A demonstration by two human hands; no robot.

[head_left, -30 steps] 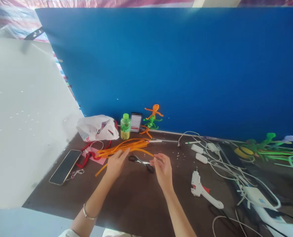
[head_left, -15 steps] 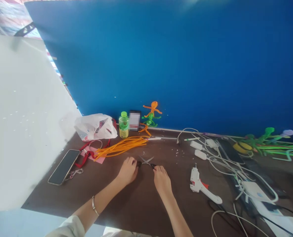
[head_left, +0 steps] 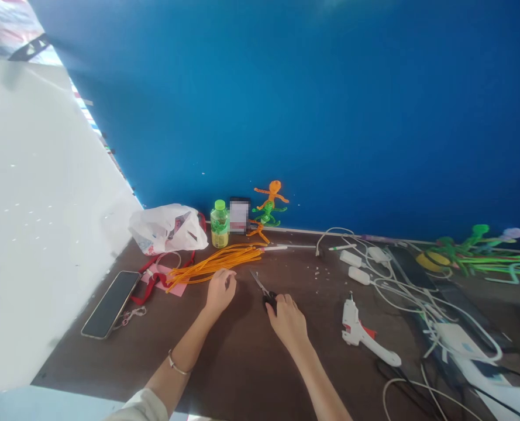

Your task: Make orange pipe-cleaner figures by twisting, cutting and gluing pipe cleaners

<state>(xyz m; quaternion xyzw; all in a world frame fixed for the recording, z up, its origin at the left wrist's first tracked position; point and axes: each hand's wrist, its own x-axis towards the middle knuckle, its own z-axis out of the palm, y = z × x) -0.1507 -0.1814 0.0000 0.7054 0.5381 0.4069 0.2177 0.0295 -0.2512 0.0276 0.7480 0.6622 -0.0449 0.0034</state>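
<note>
My right hand is closed round the black handles of a pair of scissors, whose blades point up and to the left over the brown table. My left hand rests on the table just left of the blades, fingers curled, at the near end of a bundle of orange pipe cleaners. Whether it pinches one of them I cannot tell.
A phone lies at the left, beside a red lanyard and pink card. A white plastic bag, a green bottle and pipe-cleaner figures stand at the blue wall. A white glue gun, chargers and cables lie at the right.
My right hand has taken hold of the scissors and turned them so the blades point up-left. My left hand let go of them and moved left to the orange bundle.
</note>
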